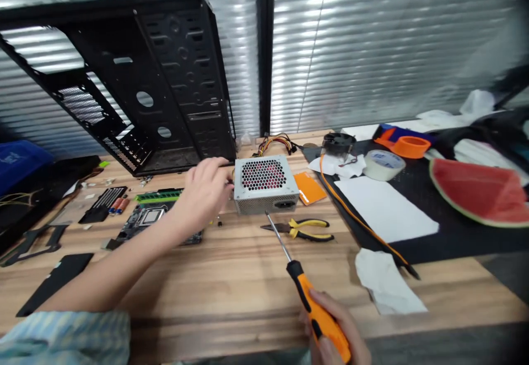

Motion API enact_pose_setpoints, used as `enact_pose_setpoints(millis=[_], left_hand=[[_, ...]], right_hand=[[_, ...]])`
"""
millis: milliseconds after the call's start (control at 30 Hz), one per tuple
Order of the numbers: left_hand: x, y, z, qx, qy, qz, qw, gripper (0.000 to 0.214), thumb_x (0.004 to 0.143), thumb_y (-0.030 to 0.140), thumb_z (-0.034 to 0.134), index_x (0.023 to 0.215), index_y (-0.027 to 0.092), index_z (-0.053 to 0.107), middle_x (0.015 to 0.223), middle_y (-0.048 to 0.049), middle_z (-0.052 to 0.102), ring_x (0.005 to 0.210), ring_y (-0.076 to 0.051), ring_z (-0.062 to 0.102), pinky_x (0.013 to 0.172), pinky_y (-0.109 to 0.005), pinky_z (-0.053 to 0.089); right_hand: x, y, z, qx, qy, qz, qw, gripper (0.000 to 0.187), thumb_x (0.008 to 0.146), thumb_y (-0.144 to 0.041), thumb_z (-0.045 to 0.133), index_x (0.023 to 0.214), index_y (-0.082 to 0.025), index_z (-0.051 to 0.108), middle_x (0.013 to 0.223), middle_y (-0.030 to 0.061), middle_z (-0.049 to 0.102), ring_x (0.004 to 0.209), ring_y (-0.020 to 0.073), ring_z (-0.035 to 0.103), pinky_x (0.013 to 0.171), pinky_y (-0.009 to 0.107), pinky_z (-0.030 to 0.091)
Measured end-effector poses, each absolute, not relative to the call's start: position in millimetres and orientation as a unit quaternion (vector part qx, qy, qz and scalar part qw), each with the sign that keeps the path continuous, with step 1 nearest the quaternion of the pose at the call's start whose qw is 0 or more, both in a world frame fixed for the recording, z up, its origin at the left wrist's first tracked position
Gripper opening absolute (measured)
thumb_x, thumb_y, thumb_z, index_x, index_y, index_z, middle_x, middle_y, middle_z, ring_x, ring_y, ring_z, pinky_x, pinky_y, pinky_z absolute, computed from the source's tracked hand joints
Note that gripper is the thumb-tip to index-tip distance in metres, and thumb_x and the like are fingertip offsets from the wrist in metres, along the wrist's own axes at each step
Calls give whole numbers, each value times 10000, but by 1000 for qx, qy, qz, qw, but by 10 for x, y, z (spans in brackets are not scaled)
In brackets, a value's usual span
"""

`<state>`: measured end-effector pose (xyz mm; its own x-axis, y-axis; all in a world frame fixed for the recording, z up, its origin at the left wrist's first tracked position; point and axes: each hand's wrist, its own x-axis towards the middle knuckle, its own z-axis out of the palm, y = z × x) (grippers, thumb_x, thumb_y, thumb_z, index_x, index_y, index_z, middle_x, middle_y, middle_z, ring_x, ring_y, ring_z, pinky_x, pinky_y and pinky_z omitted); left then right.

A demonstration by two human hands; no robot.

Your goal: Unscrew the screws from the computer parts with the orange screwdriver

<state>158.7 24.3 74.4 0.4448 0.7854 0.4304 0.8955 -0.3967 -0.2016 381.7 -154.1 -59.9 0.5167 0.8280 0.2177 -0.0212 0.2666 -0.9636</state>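
My right hand (336, 329) is wrapped round the orange and black handle of a screwdriver (303, 285). Its metal shaft points away from me, and the tip appears just before the front face of a grey computer power supply (266, 180). My left hand (206, 189) is beside the left side of the power supply, fingers curled. A small dark thing shows at its fingertips, too unclear to name. Just in front of the power supply lie pliers (308, 229) with yellow and black handles. Under my left forearm, a motherboard (144, 219) is partly hidden, and a green memory stick (159, 195) lies at its far edge.
A black computer case (182, 79) stands behind on the wooden table (231, 293). Left are batteries (119, 206) and a black panel (55, 279). To the right lie an orange card (309, 188), a fan (339, 143), tape (384, 165), white paper (386, 208) and a watermelon slice (479, 191).
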Motion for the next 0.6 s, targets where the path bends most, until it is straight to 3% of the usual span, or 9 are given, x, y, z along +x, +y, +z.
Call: enact_pose_setpoints(millis=[133,233,400,600], left_hand=[[1924,80,487,-894,-348,-132,249,240,962,211,445,1091,202,648,1400,-127,550,1335,-306,441,1060,-511,338],[2162,111,335,-933,-270,-126,200,331,946,137,448,1180,267,641,1418,-61,553,1343,-251,456,1133,-481,281],[2385,341,280,-948,-271,-114,120,381,939,100,436,1176,296,660,1445,-40,526,1360,-234,449,1155,-500,278],[2449,442,265,-959,-233,-125,106,387,940,82,444,1140,320,674,1431,-21,537,1335,-229,489,1128,-512,338]], right_hand=[[3887,-1578,-455,-504,-341,227,760,355,770,-493,645,907,-175,723,824,106,661,582,204,603,467,313,444],[3979,-1573,-264,-441,-339,174,813,318,795,-463,637,951,-193,701,750,59,625,518,171,546,508,358,463],[4128,-1542,-115,-368,-361,181,837,275,808,-401,656,966,-184,719,671,31,603,517,160,525,519,346,445],[4228,-1472,-223,-356,-334,229,842,250,843,-343,608,1003,-177,705,682,26,600,521,146,526,518,319,440]])
